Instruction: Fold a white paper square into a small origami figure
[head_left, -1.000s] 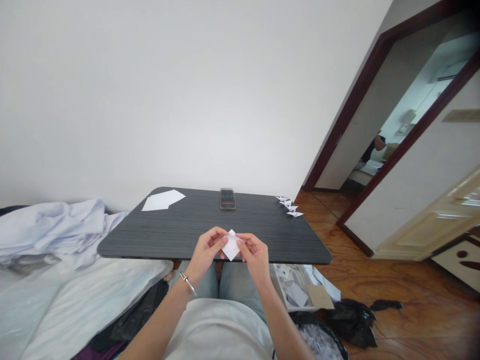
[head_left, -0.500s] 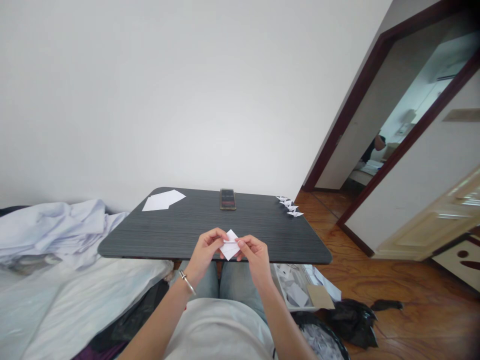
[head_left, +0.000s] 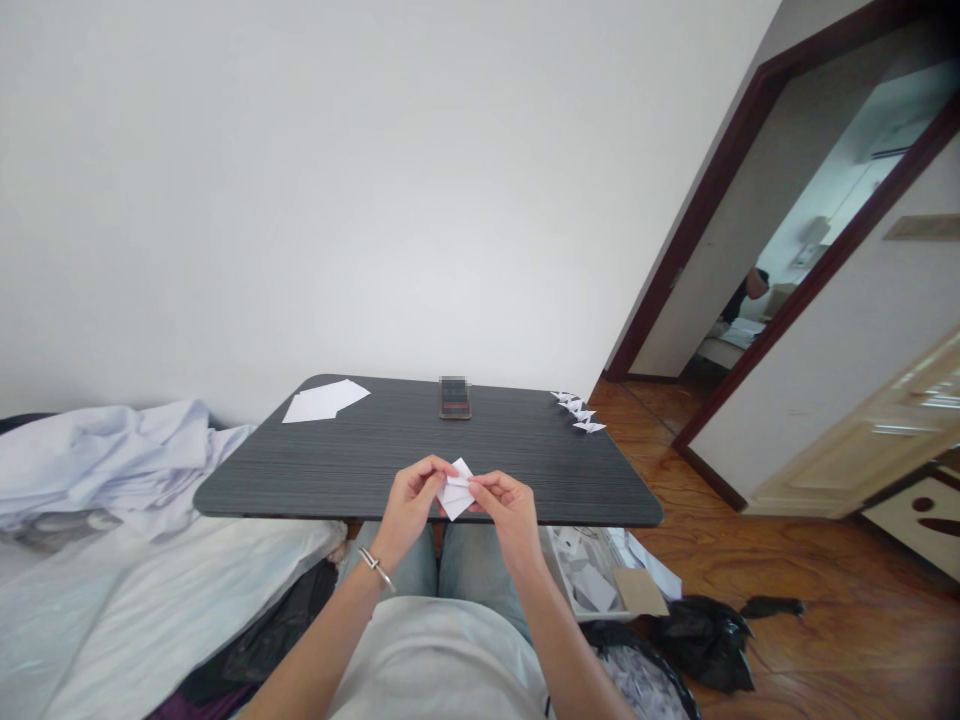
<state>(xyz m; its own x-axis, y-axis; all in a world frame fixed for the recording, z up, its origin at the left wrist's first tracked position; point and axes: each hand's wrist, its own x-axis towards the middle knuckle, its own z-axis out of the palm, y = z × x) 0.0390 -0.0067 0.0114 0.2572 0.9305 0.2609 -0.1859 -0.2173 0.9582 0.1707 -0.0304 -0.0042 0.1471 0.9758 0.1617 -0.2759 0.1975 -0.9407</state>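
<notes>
Folded paper (head_left: 455, 499) slightly more tilted

Some fingertips of the left hand (head_left: 411, 497) and right hand (head_left: 511, 500) are out of sight behind the folded white paper (head_left: 455, 497), its finer creases too small to read! The phone (head_left: 454, 398) shows only a blurred screen. Those paper figures (head_left: 577, 411) overlap, details lost. A person (head_left: 756, 284) through the doorway is largely hidden; the paper scraps (head_left: 637, 685) run off the bottom edge.

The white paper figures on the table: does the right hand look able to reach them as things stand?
Probably yes: no visible object stands between the right hand and the white paper figures across the table. However, that hand holds the folded paper, so it would likely need to let go first.
</notes>
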